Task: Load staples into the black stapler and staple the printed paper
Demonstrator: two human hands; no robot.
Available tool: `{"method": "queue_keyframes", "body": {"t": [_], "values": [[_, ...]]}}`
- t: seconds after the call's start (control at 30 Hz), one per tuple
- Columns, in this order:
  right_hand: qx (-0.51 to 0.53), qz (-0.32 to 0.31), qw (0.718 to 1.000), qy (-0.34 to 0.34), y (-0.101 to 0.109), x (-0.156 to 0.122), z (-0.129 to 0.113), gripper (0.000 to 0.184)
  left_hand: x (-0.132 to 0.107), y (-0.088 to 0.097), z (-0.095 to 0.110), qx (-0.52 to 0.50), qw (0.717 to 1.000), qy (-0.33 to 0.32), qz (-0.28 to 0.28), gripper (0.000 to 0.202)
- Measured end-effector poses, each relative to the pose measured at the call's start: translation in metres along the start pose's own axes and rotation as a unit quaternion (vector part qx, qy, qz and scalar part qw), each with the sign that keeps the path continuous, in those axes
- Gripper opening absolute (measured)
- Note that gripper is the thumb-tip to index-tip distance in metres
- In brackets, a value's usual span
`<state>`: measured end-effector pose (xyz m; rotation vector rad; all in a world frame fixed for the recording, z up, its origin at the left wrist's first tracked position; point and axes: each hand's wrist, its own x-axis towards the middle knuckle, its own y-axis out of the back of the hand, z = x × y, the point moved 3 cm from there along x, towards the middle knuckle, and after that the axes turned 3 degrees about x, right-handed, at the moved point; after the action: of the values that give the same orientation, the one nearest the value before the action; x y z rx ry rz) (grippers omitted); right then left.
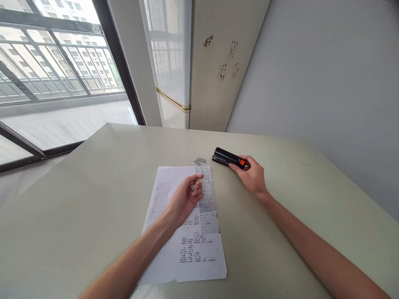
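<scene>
My right hand (pixel 253 176) grips the rear end of a black stapler (pixel 227 156) with an orange button, its nose pointing left on the table. My left hand (pixel 187 197) hovers over the printed paper sheets (pixel 170 182), palm up with curled fingers. A small grey strip of staples (pixel 192 189) shows between its fingers and palm, partly hidden. Rows of staples (pixel 208 195) cover the upper right edge of the sheets. Just beyond the paper's top edge lie loose staple strips (pixel 200 160).
A pale table (pixel 93 199) carries everything. At its far side stands a cream refrigerator (pixel 215 99) with a gold handle. A grey wall (pixel 318 74) rises on the right, and a window (pixel 59 62) with railings is on the left.
</scene>
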<state>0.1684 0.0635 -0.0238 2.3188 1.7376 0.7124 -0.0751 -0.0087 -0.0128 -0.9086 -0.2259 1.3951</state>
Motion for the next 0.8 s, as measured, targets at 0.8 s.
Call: {"method": "queue_keyframes", "body": {"t": [0.8], "values": [[-0.083, -0.187, 0.951, 0.232, -0.044, -0.093, -0.077, 0.012, -0.014, -0.008, -0.009, -0.021, 0.995, 0.029, -0.092, 0.052]]}}
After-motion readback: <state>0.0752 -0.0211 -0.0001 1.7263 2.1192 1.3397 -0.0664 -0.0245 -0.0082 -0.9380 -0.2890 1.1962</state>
